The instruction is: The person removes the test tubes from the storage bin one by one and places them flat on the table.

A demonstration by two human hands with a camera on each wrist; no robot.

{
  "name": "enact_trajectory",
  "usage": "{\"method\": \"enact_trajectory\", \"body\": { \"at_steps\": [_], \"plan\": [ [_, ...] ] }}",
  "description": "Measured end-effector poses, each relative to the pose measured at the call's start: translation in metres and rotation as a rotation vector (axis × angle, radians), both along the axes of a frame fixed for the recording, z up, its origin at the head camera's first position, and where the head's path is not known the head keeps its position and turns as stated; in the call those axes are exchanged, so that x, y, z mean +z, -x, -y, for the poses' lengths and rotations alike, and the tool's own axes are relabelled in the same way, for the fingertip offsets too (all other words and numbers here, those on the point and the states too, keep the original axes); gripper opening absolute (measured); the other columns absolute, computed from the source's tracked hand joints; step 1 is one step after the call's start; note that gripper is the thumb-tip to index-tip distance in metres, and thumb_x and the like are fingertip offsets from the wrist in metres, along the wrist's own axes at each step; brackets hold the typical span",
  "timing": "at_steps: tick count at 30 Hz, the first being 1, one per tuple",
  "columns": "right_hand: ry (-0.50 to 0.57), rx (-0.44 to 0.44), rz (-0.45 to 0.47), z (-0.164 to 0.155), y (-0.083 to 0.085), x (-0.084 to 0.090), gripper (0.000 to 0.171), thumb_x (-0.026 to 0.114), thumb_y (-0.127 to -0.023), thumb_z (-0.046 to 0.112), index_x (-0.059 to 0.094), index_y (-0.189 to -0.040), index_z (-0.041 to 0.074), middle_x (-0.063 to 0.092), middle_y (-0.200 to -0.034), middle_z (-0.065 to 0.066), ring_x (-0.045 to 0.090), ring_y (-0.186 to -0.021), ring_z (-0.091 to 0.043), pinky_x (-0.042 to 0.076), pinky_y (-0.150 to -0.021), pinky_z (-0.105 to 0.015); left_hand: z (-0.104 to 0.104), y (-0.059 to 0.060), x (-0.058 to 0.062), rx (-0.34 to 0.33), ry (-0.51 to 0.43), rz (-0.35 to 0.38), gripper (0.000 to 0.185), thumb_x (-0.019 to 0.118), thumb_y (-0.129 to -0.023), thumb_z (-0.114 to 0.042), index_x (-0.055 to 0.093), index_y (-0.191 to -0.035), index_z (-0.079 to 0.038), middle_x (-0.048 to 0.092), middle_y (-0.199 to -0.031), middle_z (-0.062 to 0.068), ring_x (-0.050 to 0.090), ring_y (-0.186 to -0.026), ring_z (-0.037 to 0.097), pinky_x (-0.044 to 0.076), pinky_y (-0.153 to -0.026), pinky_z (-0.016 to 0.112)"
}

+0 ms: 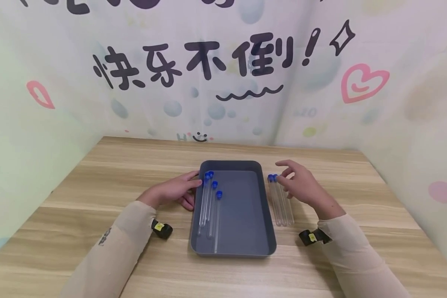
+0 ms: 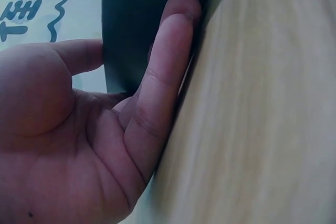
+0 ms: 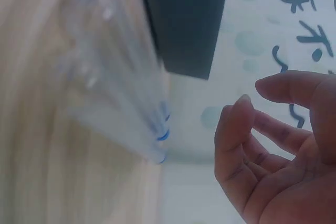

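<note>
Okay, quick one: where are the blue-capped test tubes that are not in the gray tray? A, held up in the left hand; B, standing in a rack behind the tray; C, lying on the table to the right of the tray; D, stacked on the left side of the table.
C: the loose test tubes lie flat on the table just right of the gray tray, beneath the open right hand.

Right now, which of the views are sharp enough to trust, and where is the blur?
Head view: sharp and evenly lit, with soft shadows under the tray; edges bend from the wide lens. Left wrist view: the left hand fills the frame and the table is soft. Right wrist view: the tubes are smeared and out of focus; the right hand is clearer.
</note>
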State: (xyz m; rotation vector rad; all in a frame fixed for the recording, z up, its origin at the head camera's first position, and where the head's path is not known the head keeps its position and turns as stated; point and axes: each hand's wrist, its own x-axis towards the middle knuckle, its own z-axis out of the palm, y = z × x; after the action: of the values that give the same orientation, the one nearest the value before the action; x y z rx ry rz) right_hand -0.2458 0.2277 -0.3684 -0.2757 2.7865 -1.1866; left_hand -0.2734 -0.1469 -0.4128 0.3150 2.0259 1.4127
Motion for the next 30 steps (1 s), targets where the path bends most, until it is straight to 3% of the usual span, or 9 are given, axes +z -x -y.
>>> {"method": "enact_trajectory", "body": {
  "at_steps": [17, 30],
  "plan": [
    [0.083, 0.080, -0.051, 0.048, -0.025, 0.020, 0.045, 0.061, -0.099, 0.014, 0.049, -0.142, 0.015, 0.061, -0.111, -0.017, 0.067, -0.075, -0.033, 0.061, -0.060, -0.045, 0.002, 0.002, -0.001, 0.006, 0.002, -0.009, 0.058, 0.035, -0.110, -0.034, 0.009, -0.162, -0.028, 0.059, -0.119, 0.022, 0.072, -0.078, 0.025, 0.064, -0.073, 0.040],
    [0.099, 0.118, -0.002, 0.095, -0.019, 0.030, 0.043, 0.059, -0.101, 0.019, 0.050, -0.143, 0.017, 0.063, -0.116, -0.018, 0.068, -0.078, -0.030, 0.062, -0.065, -0.046, 0.001, 0.000, -0.002, 0.016, -0.004, -0.006, 0.058, 0.036, -0.110, -0.032, 0.011, -0.161, -0.028, 0.058, -0.118, 0.022, 0.072, -0.078, 0.025, 0.064, -0.073, 0.040]
  ]
}}
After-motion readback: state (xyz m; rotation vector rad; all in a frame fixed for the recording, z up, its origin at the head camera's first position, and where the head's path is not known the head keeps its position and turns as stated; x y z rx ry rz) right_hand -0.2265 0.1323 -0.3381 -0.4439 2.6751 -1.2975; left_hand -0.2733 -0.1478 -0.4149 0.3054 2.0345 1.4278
